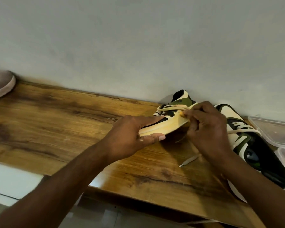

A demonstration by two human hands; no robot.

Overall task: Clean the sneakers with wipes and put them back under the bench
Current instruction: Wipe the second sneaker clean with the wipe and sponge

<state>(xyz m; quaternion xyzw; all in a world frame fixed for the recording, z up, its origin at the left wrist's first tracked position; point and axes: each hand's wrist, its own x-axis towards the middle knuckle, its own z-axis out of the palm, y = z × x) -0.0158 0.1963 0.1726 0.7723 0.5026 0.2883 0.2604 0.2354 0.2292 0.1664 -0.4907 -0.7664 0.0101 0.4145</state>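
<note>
Wood-grain laminate forms the top of the brown desk (59, 112) on which both sneakers sit, against the grey wall. Toward the centre right, the cream, black and olive leather sneaker (168, 124) is tipped on its side with its cream sole edge facing the camera. The left hand (132, 137) grips its toe end, fingers laid along the upper and thumb under the sole. The right hand (206, 127) has its fingers curled at the heel end of the sole edge, pinching something small and pale; whether this is a wipe cannot be told. The second matching sneaker (247, 145) lies to the right, just beside the right hand, with a loose cream lace end (189, 160) trailing on the desk. At the right edge sit clear plastic containers (276, 132); at the far left is a grey slip-on shoe (0, 84). Judged from this layout, cleaning is in progress on the first sneaker; the yellowish tint on its sole suggests work remains. The second sneaker and the return of both under the desk are outstanding.
</note>
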